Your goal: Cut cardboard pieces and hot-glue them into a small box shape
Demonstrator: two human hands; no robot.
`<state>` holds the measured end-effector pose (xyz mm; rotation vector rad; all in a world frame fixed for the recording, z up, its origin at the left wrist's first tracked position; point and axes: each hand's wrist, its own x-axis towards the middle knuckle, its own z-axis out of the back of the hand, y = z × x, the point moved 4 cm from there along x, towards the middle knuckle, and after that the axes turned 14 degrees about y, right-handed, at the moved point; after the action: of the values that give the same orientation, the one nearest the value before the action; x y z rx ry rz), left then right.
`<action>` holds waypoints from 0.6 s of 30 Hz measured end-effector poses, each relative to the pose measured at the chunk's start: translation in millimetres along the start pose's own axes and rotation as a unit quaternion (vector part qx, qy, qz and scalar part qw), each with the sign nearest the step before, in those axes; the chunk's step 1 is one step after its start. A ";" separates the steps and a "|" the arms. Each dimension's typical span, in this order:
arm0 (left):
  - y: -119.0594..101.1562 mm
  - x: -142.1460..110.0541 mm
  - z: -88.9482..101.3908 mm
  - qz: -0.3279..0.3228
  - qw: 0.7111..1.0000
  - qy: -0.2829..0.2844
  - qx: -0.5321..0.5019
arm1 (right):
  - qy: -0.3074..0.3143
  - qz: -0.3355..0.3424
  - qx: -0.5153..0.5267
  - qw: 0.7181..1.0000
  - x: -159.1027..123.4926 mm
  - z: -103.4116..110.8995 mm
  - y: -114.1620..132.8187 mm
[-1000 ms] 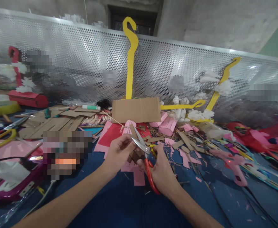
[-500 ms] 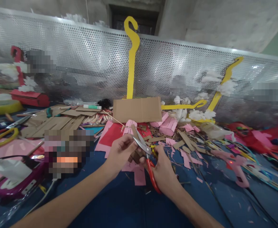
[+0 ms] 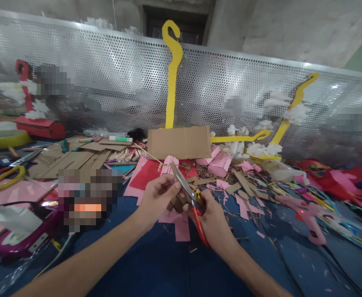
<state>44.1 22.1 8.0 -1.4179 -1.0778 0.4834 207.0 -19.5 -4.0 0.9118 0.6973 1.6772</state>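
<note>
My right hand [image 3: 213, 220] grips red-handled scissors [image 3: 190, 198], blades pointing up and left and nearly closed. My left hand [image 3: 157, 196] pinches a small brown cardboard piece [image 3: 177, 203] right at the blades, over the blue table [image 3: 156, 264]. Both hands meet just in front of a heap of pink and red paper scraps [image 3: 156, 173].
A brown cardboard sheet [image 3: 179, 142] stands behind the hands against a perforated metal screen [image 3: 106, 82], with yellow hook-shaped cutouts [image 3: 171, 74] and white cotton tufts [image 3: 245, 146]. Cardboard strips [image 3: 66, 159] lie at left, another pair of scissors [image 3: 4, 173] far left, cables and pink scraps at right.
The scissor blades have closed from wide open onto the cardboard piece. Both hands stay in nearly the same spot.
</note>
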 end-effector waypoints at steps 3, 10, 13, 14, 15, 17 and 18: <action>-1.6 0.2 -1.3 0.008 1.000 0.011 -0.003 | -0.004 0.001 0.031 1.000 1.5 -0.2 1.3; -12.7 2.0 -0.9 -0.012 0.998 -0.001 0.062 | -0.030 0.001 0.046 0.998 2.3 7.4 -0.2; -13.8 3.1 0.7 -0.010 0.998 -0.002 0.057 | -0.035 0.007 0.066 0.997 1.9 10.0 -2.8; -13.6 3.6 1.6 -0.008 0.998 -0.003 0.057 | -0.036 0.009 0.084 0.996 1.8 10.4 -2.3; -13.2 4.1 2.5 -0.005 0.998 -0.004 0.060 | -0.034 0.013 0.108 0.993 1.7 10.4 -0.8; -12.4 5.1 4.4 0.004 0.997 -0.006 0.076 | -0.024 0.016 0.157 0.987 1.6 9.2 3.8; -12.4 5.5 5.1 0.006 0.996 -0.007 0.086 | -0.019 0.014 0.175 0.984 1.5 8.4 6.2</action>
<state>38.6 27.4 20.3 -1.2719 -1.0137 0.5811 210.6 -19.8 5.9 1.2003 0.9772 1.5842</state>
